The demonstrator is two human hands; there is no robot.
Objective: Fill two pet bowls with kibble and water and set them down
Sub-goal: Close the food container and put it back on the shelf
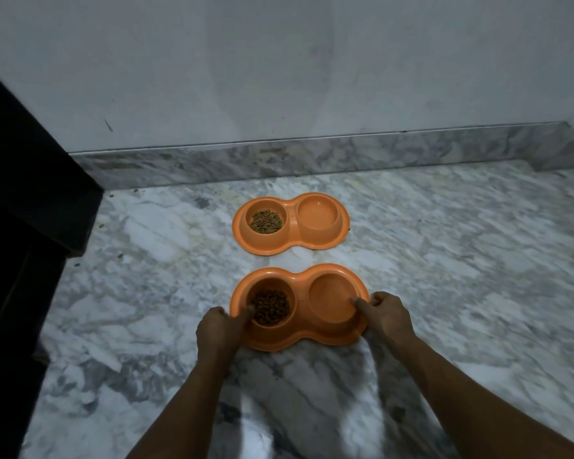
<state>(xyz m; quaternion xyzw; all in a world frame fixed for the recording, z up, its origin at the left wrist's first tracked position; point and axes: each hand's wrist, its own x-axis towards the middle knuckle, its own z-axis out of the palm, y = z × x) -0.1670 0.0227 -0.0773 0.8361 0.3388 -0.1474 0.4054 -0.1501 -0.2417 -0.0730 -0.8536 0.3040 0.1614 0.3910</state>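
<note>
Two orange double pet bowls sit on the marble floor, one behind the other. The far bowl (292, 241) holds brown kibble (265, 222) in its left cup and water in its right cup. The near bowl (300, 278) has darker kibble (271, 307) in the left cup; its right cup looks wet, though I cannot tell how full. My left hand (220, 331) grips the near bowl's left rim, thumb inside the kibble cup. My right hand (386, 318) grips its right rim, thumb inside the other cup. The bowl appears to rest on the floor.
A white wall with a marble skirting (312, 160) runs behind the bowls. A dark piece of furniture (24, 207) fills the left side. A few stray kibble crumbs (119, 256) lie on the marble floor (461, 260), which stretches to the right.
</note>
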